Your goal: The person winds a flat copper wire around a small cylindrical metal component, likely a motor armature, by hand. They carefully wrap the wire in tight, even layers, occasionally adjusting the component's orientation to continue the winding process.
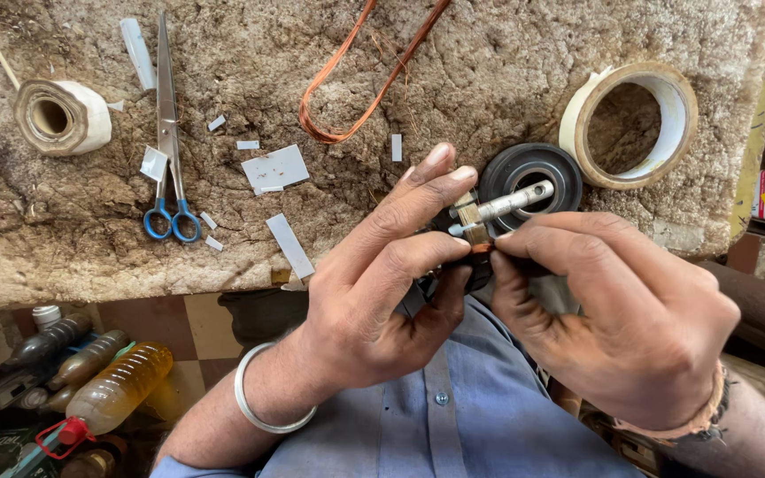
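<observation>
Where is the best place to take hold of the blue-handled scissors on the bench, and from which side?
Probably at the blue finger loops of the scissors. They lie closed and flat, blades pointing away, loops nearest the bench's front edge, so coming from the person's own side suits. Paper scraps lie around. Both the left hand and right hand are busy holding a small metal-shafted part.

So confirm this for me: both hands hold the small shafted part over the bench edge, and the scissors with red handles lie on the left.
Not quite. The head view shows the scissors have blue handles, not red. The rest holds: the left hand and right hand hold the small shafted part over the bench edge.
</observation>
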`<state>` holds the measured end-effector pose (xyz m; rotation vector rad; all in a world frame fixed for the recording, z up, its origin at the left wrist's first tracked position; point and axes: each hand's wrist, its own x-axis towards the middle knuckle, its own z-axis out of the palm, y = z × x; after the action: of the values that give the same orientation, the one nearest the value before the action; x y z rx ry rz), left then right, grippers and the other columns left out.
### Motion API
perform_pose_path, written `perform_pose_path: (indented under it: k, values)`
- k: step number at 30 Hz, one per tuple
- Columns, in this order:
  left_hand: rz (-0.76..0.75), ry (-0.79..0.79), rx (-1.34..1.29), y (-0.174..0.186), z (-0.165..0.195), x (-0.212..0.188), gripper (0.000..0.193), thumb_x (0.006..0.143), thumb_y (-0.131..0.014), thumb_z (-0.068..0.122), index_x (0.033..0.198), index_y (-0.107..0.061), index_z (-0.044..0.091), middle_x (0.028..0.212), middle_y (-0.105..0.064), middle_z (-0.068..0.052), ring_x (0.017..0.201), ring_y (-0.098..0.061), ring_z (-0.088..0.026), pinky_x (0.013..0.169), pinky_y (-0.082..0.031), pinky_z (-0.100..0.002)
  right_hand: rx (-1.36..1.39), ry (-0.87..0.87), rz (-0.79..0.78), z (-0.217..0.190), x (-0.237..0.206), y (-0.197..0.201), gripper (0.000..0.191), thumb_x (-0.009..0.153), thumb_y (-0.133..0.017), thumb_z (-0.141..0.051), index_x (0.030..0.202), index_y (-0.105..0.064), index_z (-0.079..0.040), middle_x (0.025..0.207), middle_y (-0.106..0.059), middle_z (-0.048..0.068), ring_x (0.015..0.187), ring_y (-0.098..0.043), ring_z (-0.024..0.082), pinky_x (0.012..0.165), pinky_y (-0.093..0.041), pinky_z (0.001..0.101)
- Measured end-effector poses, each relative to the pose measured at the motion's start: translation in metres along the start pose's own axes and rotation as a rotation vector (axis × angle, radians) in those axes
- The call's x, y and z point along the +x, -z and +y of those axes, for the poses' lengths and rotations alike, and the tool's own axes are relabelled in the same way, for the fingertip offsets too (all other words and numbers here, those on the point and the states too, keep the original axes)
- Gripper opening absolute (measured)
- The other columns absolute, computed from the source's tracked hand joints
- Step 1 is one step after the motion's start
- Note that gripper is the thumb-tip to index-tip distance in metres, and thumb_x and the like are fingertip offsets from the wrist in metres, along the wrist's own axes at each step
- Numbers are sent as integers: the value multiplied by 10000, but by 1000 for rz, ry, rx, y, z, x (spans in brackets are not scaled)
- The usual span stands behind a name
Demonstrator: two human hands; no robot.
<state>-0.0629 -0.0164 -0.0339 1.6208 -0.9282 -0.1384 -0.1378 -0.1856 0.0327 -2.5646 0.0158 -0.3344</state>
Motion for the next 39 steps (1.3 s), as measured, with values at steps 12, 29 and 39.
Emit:
perform_pose_path:
  k: [12,29,39]
  values:
    - [27,-30,59,0,2,-11,231,965,-761,-52,1144,-631,15,1420,-565,-273,1428,-555,-473,1172,-548,-496,163,-70,41,11,-15,-15,193,813,-820,-45,911,-662,5,871,-690,133,744,-720,200,648,-582,306]
    - [27,-155,91,-3,-6,-13,199,1049,-724,143,996,-619,-18,1318,-594,-244,1355,-615,-479,1119,-568,-517,291,15,94,29,-32,-21,220,807,-817,-97,958,-671,-31,939,-659,112,811,-702,193,707,-579,313]
    - [0,-152,79,0,-8,-14,206,1047,-721,152,1035,-606,-18,1360,-550,-251,1379,-594,-474,1118,-535,-503,380,-78,6,27,-36,-26,246,745,-846,-54,942,-698,-55,917,-678,73,762,-709,146,652,-566,273]
